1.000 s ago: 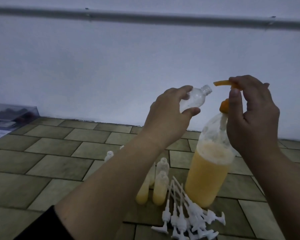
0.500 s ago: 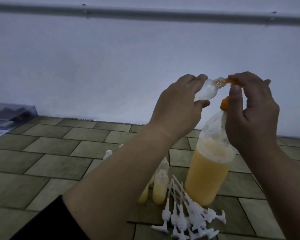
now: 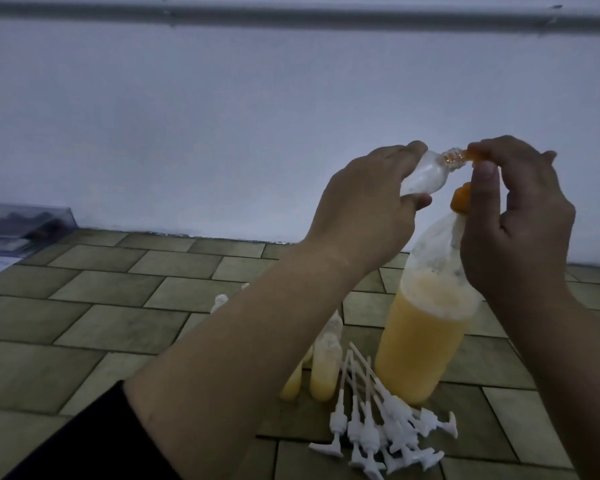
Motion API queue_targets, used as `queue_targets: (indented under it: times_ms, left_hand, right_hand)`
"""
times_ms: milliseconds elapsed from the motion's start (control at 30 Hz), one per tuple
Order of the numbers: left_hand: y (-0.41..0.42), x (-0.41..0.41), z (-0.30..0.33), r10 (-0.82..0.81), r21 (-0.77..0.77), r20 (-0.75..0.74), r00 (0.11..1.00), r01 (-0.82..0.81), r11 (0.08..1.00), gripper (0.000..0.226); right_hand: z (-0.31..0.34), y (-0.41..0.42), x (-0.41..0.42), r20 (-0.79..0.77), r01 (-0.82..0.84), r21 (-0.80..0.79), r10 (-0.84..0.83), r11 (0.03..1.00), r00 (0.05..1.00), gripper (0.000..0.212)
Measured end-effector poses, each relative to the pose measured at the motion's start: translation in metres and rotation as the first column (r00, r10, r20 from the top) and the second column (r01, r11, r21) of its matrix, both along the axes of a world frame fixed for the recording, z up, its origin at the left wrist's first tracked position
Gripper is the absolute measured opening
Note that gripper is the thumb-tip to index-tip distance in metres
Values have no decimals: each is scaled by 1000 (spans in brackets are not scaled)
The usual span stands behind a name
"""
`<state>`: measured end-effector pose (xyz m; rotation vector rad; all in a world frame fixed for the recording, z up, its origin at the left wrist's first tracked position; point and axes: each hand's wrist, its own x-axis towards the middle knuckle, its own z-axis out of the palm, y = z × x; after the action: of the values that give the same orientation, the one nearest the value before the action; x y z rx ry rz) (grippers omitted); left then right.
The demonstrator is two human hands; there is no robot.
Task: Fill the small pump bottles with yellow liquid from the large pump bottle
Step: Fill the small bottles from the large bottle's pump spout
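Held tilted in the air by the left hand (image 3: 364,206): one empty small bottle (image 3: 187,173), fingers curled round its body, threaded neck turned right and meeting the orange spout (image 3: 473,156) of the large pump bottle (image 3: 420,337). Spout tip just at the mouth, perhaps slightly inside; hard to tell which. Pinched on the pump head: the right hand (image 3: 516,216), thumb (image 3: 484,188) down the front, other fingers bent over the top. Large bottle upright on the tiled floor (image 3: 101,327), a little over half full of yellow liquid.

Probably about to pump. Best done with the spout seated well inside the neck before pressing, the small bottle tipped so its mouth sits below the spout tip, and slow, full presses straight down so the tall bottle does not rock. Worth easing off as the level nears the shoulder; such a narrow neck likely overflows fast.

Counted outward: one large bottle; one small bottle in hand; on the floor by the large bottle's base, two filled small bottles (image 3: 324,368) plainly seen, perhaps more behind the forearm, and at least one clear empty one (image 3: 220,301) farther back. In front, a heap of white pump tops (image 3: 378,431) with long dip tubes, roughly eight, too tangled for an exact count.
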<state>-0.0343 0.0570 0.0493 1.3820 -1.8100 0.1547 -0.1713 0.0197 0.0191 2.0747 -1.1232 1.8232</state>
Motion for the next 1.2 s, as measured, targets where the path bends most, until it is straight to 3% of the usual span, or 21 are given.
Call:
queue_targets:
  times_ms: [933, 1200]
  left_hand:
    - [2, -5, 3, -8, 1, -46, 999, 8, 1000, 49]
    - [-1, 4, 3, -28, 86, -36, 999, 31, 996, 47]
  right_hand:
    - [0, -4, -1, 111, -85, -47, 90, 995, 990, 42]
    - [-5, -6, -1, 98, -98, -29, 101, 995, 990, 43]
